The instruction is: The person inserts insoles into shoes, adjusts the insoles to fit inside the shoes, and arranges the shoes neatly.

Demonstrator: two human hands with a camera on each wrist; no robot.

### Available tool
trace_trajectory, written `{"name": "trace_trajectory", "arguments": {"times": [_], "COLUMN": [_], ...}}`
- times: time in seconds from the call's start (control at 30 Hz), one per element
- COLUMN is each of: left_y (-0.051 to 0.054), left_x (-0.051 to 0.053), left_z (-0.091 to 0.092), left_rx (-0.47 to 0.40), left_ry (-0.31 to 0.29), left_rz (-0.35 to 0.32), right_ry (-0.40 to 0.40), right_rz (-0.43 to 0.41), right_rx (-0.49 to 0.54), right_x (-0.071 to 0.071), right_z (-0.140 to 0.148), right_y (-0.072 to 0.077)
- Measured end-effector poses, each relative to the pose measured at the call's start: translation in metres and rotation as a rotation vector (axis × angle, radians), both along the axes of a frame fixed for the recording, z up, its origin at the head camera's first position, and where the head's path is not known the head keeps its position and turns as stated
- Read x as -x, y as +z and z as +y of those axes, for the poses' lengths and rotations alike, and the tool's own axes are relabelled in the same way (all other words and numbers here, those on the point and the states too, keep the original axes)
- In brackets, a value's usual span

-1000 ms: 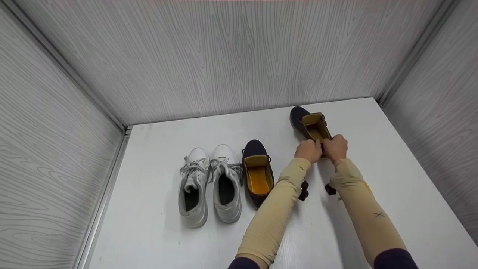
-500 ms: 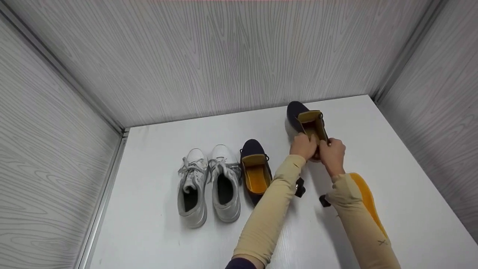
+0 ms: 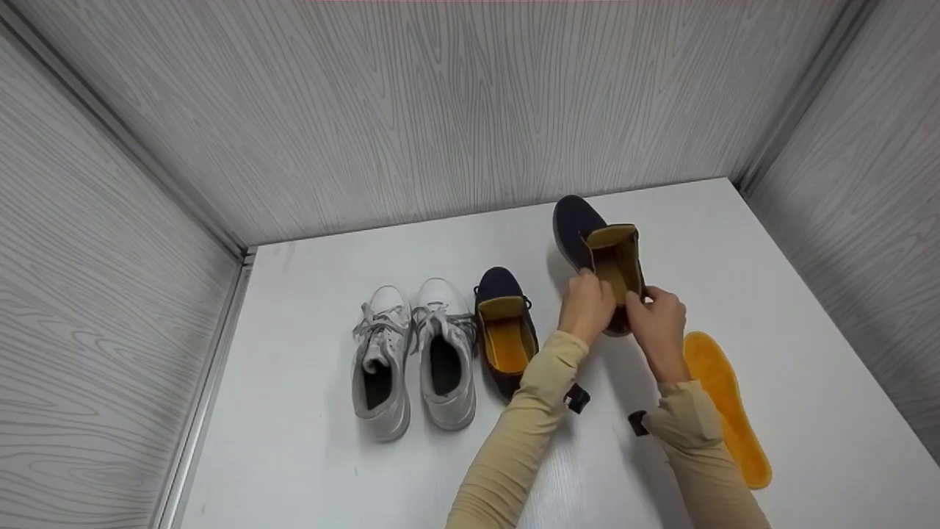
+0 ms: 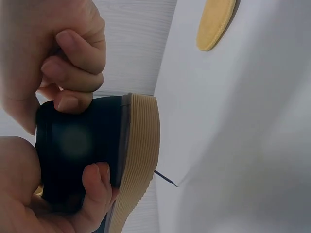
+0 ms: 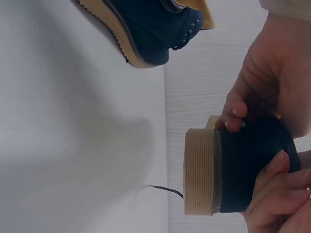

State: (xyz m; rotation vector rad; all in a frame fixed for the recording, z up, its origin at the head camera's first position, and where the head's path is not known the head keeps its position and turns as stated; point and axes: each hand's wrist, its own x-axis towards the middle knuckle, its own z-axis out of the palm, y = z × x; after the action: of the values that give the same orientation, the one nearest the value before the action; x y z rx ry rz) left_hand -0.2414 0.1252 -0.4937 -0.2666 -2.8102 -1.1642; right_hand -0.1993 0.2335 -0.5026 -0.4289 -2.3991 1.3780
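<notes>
A dark navy lace-up shoe [image 3: 579, 226] with a tan lining is held by its heel end, toe pointing away. My left hand [image 3: 588, 305] grips the left side of the heel opening, and my right hand [image 3: 658, 323] pinches the right side. Both wrist views show the ribbed beige sole [image 4: 142, 141] raised off the table, with a thin dark lace [image 5: 166, 189] hanging beneath it. A yellow insole [image 3: 727, 408] lies flat on the table, right of my right forearm. The matching navy shoe [image 3: 498, 285], with an orange-yellow insole inside, stands left of my left hand.
Two white sneakers with grey laces, the left sneaker [image 3: 383, 400] and the right sneaker [image 3: 449, 404], stand left of the navy shoe. They rest on a white table [image 3: 286, 411]. Grey wood-grain panels [image 3: 470, 110] rise behind it and at both sides.
The held shoe's heel has come nearer to me, and its opening shows more fully. My right forearm has shifted left, uncovering the yellow insole. The sneakers and other navy shoe stay put.
</notes>
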Motion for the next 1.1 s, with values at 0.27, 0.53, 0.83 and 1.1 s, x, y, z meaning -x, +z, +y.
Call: {"name": "trace_trajectory", "arguments": {"times": [0.27,0.53,0.83,1.1], "left_y": [-0.005,-0.017,-0.045,-0.059], "left_x": [-0.026,-0.06,-0.088,-0.095], "left_z": [-0.019,-0.028,-0.035,-0.038], "left_rx": [0.016,-0.008,0.0,-0.004], "left_ry": [-0.03,-0.073,0.025,0.07], "left_rz": [0.09,0.064,0.075,0.059], "right_ry": [-0.01,0.185,0.206,0.148], "right_rz": [-0.021,-0.135,-0.152,-0.183], "right_rx": [-0.1,-0.122,-0.213,-0.237], "right_x": [-0.012,-0.015,-0.019,-0.022], "right_z": [0.003,0.018,0.006,-0.002], "right_y": [0.002,-0.001,-0.031,-0.049]}}
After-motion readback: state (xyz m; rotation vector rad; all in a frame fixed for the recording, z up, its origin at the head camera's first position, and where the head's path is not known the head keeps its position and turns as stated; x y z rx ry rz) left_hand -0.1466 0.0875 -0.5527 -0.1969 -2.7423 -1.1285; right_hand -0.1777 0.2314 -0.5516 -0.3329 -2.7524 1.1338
